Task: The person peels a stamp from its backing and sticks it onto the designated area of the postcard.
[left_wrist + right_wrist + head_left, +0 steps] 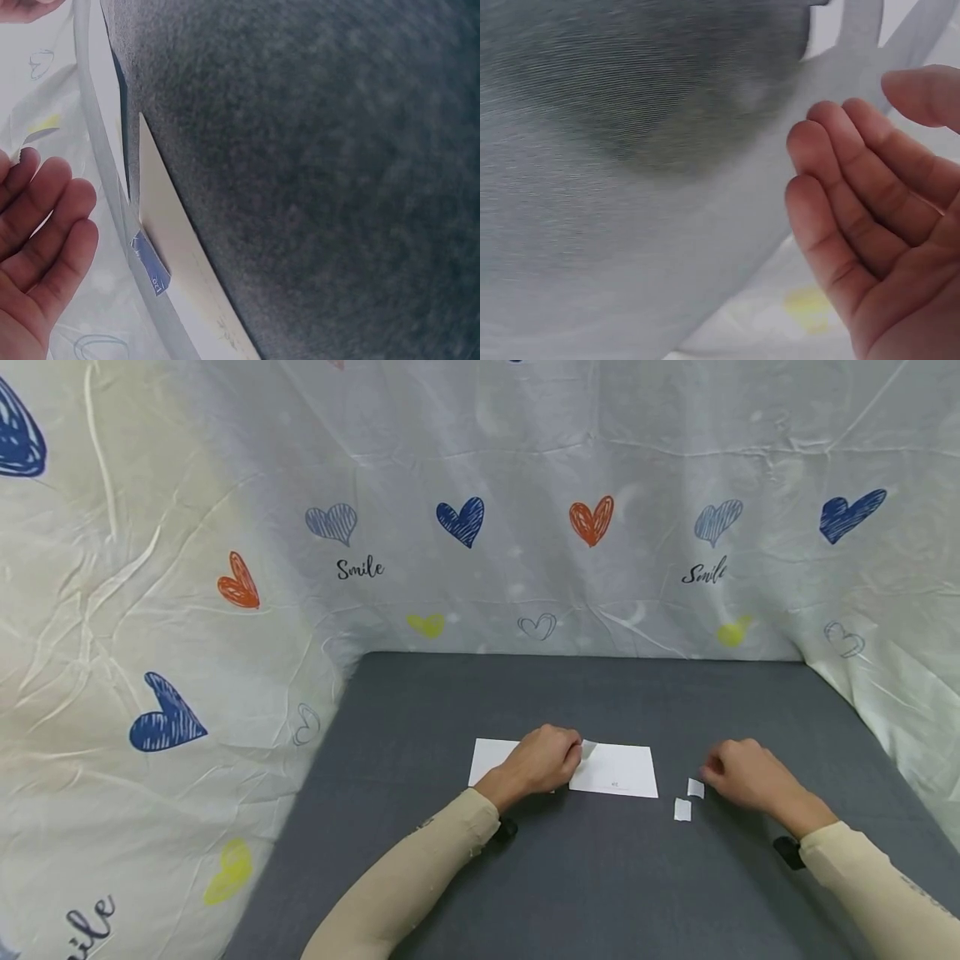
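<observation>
My left hand pinches a small scrap of paper over two white sheets. The right sheet lies largely in view, while the left sheet is partly covered by the hand. In the left wrist view, a blue scrap with white print lies on one sheet, and the held scrap's thin edge shows by the fingertips. My right hand, holding nothing, has its fingers loosely bent. Beside it lie two small white paper pieces, an upper one and a lower one.
A dark grey cloth covers the table. Behind it and along both sides hangs a pale curtain printed with hearts and lettering. Both forearms reach in from the front edge.
</observation>
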### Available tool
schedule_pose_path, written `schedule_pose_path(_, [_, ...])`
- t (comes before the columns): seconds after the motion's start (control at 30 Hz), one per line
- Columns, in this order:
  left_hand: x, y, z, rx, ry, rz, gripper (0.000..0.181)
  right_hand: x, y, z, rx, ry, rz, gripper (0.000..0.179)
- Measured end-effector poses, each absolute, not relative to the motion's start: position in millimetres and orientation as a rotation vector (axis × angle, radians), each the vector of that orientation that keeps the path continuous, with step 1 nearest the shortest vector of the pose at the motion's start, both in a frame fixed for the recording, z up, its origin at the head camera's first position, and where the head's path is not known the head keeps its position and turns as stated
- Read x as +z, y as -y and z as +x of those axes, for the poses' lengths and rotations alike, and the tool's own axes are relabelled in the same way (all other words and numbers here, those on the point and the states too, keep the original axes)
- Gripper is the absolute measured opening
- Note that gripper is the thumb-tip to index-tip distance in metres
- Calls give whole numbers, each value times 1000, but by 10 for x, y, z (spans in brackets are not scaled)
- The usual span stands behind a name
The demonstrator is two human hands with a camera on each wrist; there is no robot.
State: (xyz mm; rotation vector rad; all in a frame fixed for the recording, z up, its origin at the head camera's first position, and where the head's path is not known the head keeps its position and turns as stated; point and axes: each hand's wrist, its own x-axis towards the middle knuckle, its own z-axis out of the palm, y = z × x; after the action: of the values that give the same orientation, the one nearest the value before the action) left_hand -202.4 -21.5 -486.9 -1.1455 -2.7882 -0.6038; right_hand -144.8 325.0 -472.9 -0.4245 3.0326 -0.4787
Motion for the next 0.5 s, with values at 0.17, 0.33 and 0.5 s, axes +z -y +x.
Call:
schedule_pose_path(0.17, [-4871, 222, -2029, -603, 2785, -1146, 24, -4614, -3077, -1481, -500, -3059, -532, 10])
schedule_pose_path(0.33, [-4862, 221, -2033, -616, 2764, -1154, 25, -4547, -2875, -1503, -555, -3068, -652, 15])
schedule_pose_path(0.5, [-4872, 204, -2026, -637, 2750, -1168, 24, -4521, -2672, -1512, -625, -3098, -812, 13])
